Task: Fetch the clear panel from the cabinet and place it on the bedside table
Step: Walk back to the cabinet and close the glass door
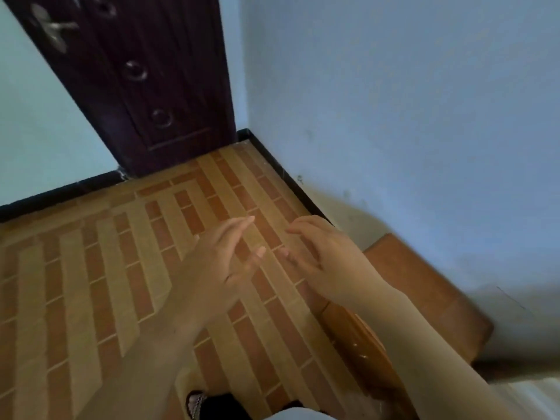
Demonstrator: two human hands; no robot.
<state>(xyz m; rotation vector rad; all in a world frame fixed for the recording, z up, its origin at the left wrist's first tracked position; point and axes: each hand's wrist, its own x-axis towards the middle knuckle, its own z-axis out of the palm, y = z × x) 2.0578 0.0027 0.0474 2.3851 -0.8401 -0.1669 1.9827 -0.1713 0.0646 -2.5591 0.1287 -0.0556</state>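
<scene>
My left hand and my right hand are stretched out side by side over the tiled floor. Their fingertips face each other across a small gap. The fingers of both hands are apart and slightly curled, and I see nothing between them. No clear panel can be made out anywhere in the blurred head view, and no cabinet shows. A low orange-brown wooden piece of furniture, possibly the bedside table, stands against the blue wall just right of my right forearm. Its top is bare.
A dark door with a metal handle stands closed straight ahead. Blue walls meet in the corner beside it, with a black skirting along the floor. Brick-pattern tiles cover the floor. My sandalled foot shows at the bottom.
</scene>
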